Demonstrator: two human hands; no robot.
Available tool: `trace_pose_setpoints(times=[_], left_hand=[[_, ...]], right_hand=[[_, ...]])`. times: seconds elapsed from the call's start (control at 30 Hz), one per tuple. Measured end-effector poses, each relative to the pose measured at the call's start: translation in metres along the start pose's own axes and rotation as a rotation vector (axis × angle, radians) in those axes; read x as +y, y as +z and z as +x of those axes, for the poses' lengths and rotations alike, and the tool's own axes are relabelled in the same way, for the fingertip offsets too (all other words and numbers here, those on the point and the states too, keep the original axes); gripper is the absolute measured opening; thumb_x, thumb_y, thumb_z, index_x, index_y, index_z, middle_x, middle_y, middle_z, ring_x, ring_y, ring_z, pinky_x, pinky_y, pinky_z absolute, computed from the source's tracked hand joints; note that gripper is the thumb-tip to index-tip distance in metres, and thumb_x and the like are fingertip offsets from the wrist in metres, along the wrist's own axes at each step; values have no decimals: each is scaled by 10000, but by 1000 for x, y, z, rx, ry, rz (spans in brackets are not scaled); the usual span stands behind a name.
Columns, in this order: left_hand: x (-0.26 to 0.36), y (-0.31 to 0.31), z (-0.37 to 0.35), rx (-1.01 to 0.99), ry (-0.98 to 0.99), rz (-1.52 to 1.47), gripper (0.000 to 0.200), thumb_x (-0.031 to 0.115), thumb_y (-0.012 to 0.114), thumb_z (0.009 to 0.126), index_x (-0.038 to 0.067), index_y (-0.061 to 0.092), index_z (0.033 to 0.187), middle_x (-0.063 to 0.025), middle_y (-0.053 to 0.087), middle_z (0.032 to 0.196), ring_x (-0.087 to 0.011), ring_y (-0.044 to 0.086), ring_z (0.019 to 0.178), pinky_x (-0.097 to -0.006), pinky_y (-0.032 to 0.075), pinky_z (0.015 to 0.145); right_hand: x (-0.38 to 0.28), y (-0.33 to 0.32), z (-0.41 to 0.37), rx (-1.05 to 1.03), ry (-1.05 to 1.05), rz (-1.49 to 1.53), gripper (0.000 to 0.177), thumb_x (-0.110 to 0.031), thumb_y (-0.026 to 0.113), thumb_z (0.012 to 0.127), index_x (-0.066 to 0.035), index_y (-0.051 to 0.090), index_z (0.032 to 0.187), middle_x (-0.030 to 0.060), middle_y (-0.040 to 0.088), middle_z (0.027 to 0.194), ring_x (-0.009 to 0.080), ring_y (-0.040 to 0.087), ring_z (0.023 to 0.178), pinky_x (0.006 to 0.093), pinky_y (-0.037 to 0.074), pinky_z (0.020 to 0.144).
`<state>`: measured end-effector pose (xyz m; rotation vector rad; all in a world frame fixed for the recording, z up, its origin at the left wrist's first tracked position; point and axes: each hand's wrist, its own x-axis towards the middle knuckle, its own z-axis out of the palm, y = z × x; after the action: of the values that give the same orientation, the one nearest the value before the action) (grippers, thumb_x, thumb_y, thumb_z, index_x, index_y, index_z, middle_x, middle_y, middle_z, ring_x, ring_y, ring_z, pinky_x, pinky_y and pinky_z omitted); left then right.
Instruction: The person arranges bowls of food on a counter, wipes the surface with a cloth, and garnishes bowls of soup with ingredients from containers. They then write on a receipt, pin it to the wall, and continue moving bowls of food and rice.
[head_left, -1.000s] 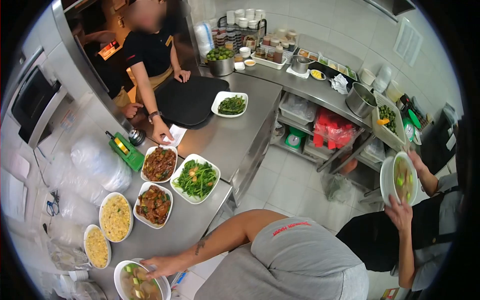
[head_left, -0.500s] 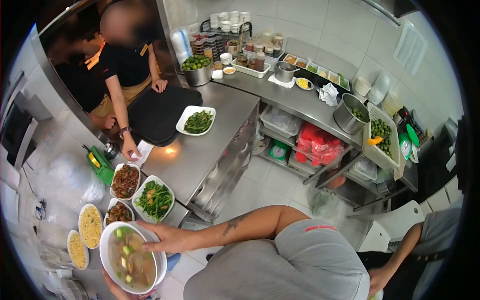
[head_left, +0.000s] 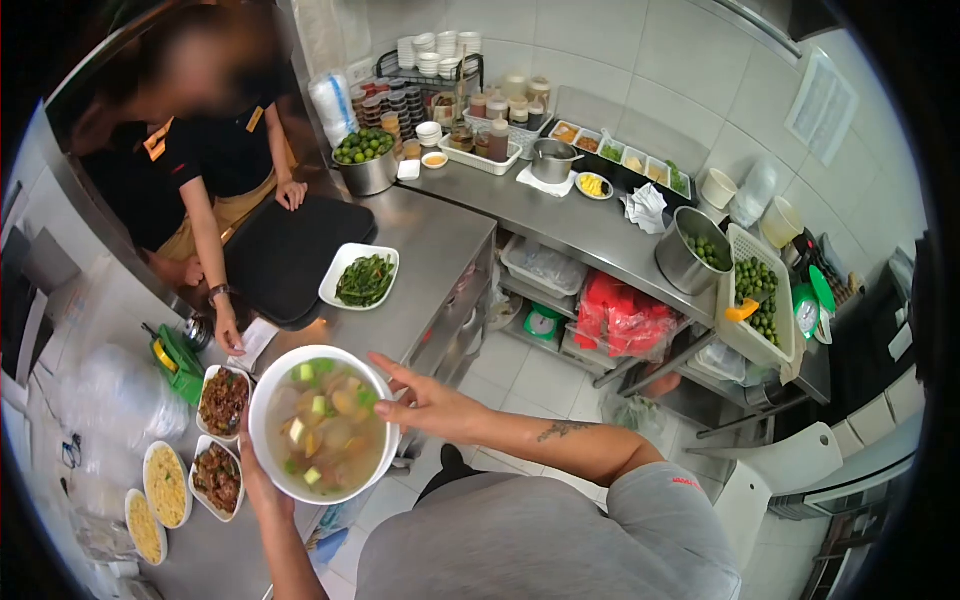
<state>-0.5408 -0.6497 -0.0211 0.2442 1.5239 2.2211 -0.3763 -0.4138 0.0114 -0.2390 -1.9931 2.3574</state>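
Soup bowl [head_left: 260,415]: white, round, holding clear broth with green and pale pieces; held up on the near side of the black tray [head_left: 292,245], apart from it.
Right hand [head_left: 428,404]: at the bowl's right rim, nearward and right of the tray. Index finger and thumb spread well apart, index pointing past the rim, thumb tip lying over it and seemingly touching. Remaining fingers partly hidden.
Left hand [head_left: 266,492]: against the bowl's left outer wall, nearward of the tray, supporting it. Fingertips hidden by the bowl; cannot tell how far they close.
Dish of greens [head_left: 333,278]: white, on the counter [head_left: 440,215], close by the tray's right side; contact unclear.
Meat dishes [head_left: 217,478]: two, square, left and nearward of the tray.
Fried rice [head_left: 167,485]: two oval dishes, same side, farther from the tray than the meat.
Co-worker's hand [head_left: 228,332]: watch at wrist, by the tray's near left edge, fingers at a paper slip [head_left: 256,338].
Pot of limes [head_left: 370,178]: just beyond the tray's far right corner.
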Motion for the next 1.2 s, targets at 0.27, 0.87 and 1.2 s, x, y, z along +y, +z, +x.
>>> trace_pose_setpoints(times=[0.27, 0.87, 1.2], left_hand=[[-13, 78, 36, -34, -130, 109, 527, 390, 301, 961, 88, 256, 1391, -127, 414, 1324, -250, 435, 1191, -366, 359, 993], [-91, 97, 17, 212, 26, 284, 584, 438, 309, 946, 69, 257, 1395, -143, 290, 1404, -250, 288, 1284, -337, 233, 1061], [-134, 86, 13, 537, 100, 261, 594, 438, 314, 950, 5, 312, 1356, -154, 373, 1347, -231, 353, 1240, -312, 267, 1034]], right_hand=[[15, -60, 7, 115, 1, 64, 724, -260, 575, 883, -148, 128, 1441, 106, 455, 1155, 144, 496, 965, 286, 463, 796], [42, -146, 46, -140, 70, 143, 658, -169, 557, 885, -119, 190, 1428, 73, 514, 1147, 136, 499, 1027, 298, 430, 871], [72, -158, 113, -352, 122, 116, 567, -179, 536, 899, -63, 274, 1389, 86, 549, 1086, 136, 545, 957, 292, 464, 816]])
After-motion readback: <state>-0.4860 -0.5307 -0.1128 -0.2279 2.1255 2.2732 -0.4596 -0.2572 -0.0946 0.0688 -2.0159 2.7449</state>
